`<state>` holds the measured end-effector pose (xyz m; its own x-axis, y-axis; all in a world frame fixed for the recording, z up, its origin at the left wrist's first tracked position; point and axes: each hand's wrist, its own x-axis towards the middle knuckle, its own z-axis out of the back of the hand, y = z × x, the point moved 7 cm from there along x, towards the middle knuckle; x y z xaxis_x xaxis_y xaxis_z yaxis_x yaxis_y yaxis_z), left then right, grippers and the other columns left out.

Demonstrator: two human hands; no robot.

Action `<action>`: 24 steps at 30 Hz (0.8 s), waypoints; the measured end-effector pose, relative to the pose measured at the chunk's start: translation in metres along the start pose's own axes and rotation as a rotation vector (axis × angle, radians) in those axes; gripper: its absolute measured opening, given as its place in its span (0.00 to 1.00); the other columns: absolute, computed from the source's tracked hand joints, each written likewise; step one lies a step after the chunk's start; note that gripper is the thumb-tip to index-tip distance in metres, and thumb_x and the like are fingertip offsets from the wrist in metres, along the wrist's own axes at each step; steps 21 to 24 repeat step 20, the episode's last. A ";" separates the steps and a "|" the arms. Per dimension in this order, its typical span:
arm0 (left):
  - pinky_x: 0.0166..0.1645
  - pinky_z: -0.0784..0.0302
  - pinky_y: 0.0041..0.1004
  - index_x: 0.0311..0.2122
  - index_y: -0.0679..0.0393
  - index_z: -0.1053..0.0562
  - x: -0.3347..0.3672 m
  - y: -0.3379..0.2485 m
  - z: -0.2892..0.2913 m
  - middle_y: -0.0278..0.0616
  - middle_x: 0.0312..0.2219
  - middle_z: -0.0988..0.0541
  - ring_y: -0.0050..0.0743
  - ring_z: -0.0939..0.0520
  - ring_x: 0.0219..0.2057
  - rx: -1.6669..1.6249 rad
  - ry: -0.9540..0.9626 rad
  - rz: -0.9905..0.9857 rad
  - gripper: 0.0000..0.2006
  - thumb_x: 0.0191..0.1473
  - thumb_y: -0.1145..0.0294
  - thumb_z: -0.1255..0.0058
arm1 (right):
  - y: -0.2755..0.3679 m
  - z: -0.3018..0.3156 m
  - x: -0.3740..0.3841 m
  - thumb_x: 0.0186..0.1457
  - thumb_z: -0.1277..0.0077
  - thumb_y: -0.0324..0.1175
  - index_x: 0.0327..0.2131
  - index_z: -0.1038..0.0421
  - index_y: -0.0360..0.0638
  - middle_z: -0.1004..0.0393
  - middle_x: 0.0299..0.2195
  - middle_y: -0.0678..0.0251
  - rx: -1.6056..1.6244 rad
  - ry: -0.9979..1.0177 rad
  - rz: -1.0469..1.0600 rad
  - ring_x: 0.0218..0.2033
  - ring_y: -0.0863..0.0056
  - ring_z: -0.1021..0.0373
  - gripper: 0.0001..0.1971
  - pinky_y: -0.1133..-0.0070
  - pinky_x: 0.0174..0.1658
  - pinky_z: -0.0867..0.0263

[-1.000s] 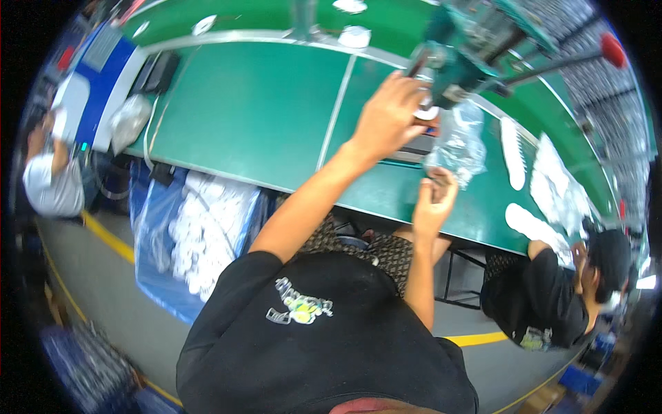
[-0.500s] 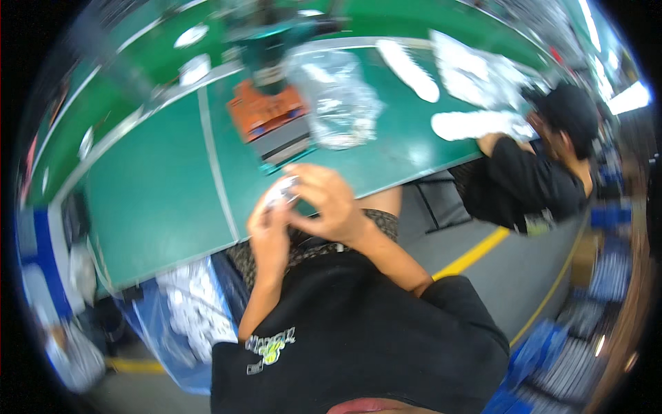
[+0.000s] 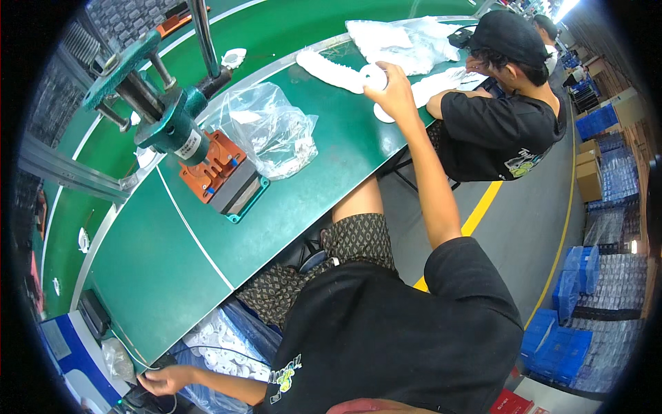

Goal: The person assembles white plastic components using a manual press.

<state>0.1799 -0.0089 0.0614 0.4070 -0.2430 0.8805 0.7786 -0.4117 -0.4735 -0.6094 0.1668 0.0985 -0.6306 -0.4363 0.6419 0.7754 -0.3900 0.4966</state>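
My right hand point(image 3: 396, 96) is raised over the far right part of the green table, fingers closed on a small white round part point(image 3: 374, 78). Beside it lie a row of stacked white parts point(image 3: 327, 71) and a second white row point(image 3: 434, 86) near the co-worker. My left hand point(image 3: 167, 380) is low at the table's near left corner, next to a cable and dark equipment. Its fingers look loosely stretched out, with nothing visible in them. A green press point(image 3: 179, 131) stands on the table over an orange fixture point(image 3: 215, 165) on a grey block.
A clear plastic bag point(image 3: 265, 131) lies right of the press. Below the table's near edge, a blue-lined container point(image 3: 221, 345) holds white parts. At the right sits a co-worker point(image 3: 503, 96) in black. A green conveyor point(image 3: 276, 24) runs behind the table point(image 3: 152, 276).
My hands were together around a small part in front of the press; now they are far apart. The right went to the far right, the left down to the near left corner. The view shifted.
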 end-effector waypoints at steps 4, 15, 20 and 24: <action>0.51 0.26 0.48 0.47 0.68 0.26 -0.041 0.273 0.094 0.56 0.48 0.24 0.56 0.23 0.49 0.602 -0.075 0.454 0.35 0.52 0.40 0.40 | -0.039 -0.065 0.014 0.41 0.34 0.40 0.50 0.28 0.35 0.24 0.48 0.48 -0.034 0.365 -0.040 0.51 0.55 0.28 0.31 0.68 0.55 0.33; 0.43 0.27 0.43 0.59 0.57 0.35 -0.121 0.244 -0.005 0.45 0.50 0.27 0.44 0.26 0.44 -0.659 0.414 1.333 0.33 0.58 0.44 0.45 | -0.049 -0.079 0.010 0.42 0.34 0.40 0.53 0.31 0.36 0.28 0.51 0.46 -0.099 0.387 -0.116 0.54 0.51 0.32 0.34 0.65 0.57 0.36; 0.46 0.29 0.40 0.60 0.52 0.36 -0.095 0.194 0.043 0.44 0.44 0.26 0.42 0.28 0.39 -1.057 0.439 1.537 0.34 0.56 0.43 0.44 | 0.050 -0.084 -0.007 0.46 0.36 0.34 0.55 0.34 0.34 0.29 0.51 0.48 0.086 0.005 0.278 0.55 0.53 0.33 0.32 0.60 0.59 0.39; 0.46 0.29 0.40 0.60 0.52 0.36 -0.095 0.194 0.043 0.44 0.44 0.26 0.42 0.28 0.39 -1.057 0.439 1.537 0.34 0.56 0.43 0.44 | 0.050 -0.084 -0.007 0.46 0.36 0.34 0.55 0.34 0.34 0.29 0.51 0.48 0.086 0.005 0.278 0.55 0.53 0.33 0.32 0.60 0.59 0.39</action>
